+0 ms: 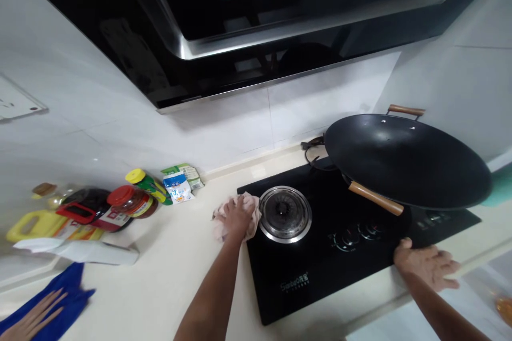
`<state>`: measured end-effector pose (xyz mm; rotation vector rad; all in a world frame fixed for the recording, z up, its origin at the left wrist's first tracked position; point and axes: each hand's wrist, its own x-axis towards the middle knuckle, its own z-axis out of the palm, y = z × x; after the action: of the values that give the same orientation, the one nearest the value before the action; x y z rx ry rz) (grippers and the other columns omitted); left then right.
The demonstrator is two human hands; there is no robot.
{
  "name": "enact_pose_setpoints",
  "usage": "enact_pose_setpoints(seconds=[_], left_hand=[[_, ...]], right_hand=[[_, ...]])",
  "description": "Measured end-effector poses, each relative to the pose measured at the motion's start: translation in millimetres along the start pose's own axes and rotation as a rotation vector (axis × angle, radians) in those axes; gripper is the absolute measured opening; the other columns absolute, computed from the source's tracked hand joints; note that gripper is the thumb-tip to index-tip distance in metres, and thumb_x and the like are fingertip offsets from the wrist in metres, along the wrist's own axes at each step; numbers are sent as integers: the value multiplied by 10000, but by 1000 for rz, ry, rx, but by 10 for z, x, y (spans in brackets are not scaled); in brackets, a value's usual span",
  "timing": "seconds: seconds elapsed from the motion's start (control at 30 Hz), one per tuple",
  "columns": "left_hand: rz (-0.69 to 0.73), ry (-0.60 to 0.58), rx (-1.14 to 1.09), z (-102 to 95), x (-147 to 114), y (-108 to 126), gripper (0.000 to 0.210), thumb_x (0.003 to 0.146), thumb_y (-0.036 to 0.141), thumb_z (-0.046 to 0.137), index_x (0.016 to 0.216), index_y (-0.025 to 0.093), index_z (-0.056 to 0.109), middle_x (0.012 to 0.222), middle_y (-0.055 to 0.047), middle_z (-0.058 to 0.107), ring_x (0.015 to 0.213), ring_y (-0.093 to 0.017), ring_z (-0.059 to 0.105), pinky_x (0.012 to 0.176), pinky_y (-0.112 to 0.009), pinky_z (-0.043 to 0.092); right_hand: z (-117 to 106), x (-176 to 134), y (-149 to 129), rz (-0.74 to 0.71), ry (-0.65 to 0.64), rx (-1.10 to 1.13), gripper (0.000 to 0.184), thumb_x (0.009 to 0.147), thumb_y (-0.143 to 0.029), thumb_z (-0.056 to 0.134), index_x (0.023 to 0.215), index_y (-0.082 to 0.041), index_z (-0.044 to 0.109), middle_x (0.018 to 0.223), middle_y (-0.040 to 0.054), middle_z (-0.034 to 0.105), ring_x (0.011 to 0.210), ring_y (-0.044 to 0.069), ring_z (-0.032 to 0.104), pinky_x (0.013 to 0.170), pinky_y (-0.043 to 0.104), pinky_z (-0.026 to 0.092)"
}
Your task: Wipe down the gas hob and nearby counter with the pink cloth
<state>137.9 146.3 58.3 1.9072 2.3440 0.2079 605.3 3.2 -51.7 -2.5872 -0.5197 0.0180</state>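
Observation:
My left hand [237, 217] presses down on a crumpled pale pink cloth [252, 203], its fingers curled over it. The cloth lies on the counter against the left edge of the black glass gas stove [288, 287], beside the round burner [285, 214]. With its fingers spread, my right hand [428, 265] rests at the stove's front edge, near the control knobs [358, 237], holding nothing. A large black wok [404, 162] with wooden handles sits on the right side of the stove.
Another person's hand [36, 317] lies on a blue cloth [72, 290] at the lower left. Along the wall stand a red-lidded jar [134, 202], a yellow-capped bottle [148, 184], small packets [178, 186] and several more bottles. A black range hood [240, 64] hangs low over the stove.

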Motion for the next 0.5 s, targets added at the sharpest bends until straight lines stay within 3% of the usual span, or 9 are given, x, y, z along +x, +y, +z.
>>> enact_pose_setpoints(seconds=[0.1, 0.2, 0.37, 0.5], left_hand=[[-49, 46, -27, 42, 107, 40, 590, 973, 587, 422, 1483, 299, 486, 1568, -183, 455, 1407, -396, 384, 1157, -753, 178], [-4, 56, -26, 74, -120, 23, 585, 970, 565, 455, 1487, 296, 501, 1606, -159, 434, 1431, -381, 379, 1194, -669, 218], [95, 58, -4, 163, -1120, -121, 552, 963, 499, 511, 1483, 315, 533, 1644, -122, 415, 1480, -381, 358, 1212, -626, 247], [241, 191, -29, 378, -2075, -325, 582, 934, 492, 569, 1499, 361, 514, 1651, -90, 428, 1500, -368, 367, 1173, -607, 326]], right_hand=[[-31, -11, -22, 4, -1, -9, 800, 969, -564, 304, 1579, -47, 326, 1616, 343, 299, 1552, 467, 162, 1112, 811, 234], [-49, -25, -32, 20, -2, -8, 787, 970, -559, 326, 1563, -42, 358, 1622, 326, 307, 1556, 449, 171, 1148, 787, 217], [-71, -55, -30, 6, -6, -33, 752, 980, -504, 337, 1584, -56, 319, 1641, 318, 279, 1573, 429, 141, 1173, 764, 209], [-114, -65, -42, 24, -35, -39, 776, 977, -553, 331, 1586, -74, 317, 1645, 305, 287, 1580, 436, 143, 1183, 758, 212]])
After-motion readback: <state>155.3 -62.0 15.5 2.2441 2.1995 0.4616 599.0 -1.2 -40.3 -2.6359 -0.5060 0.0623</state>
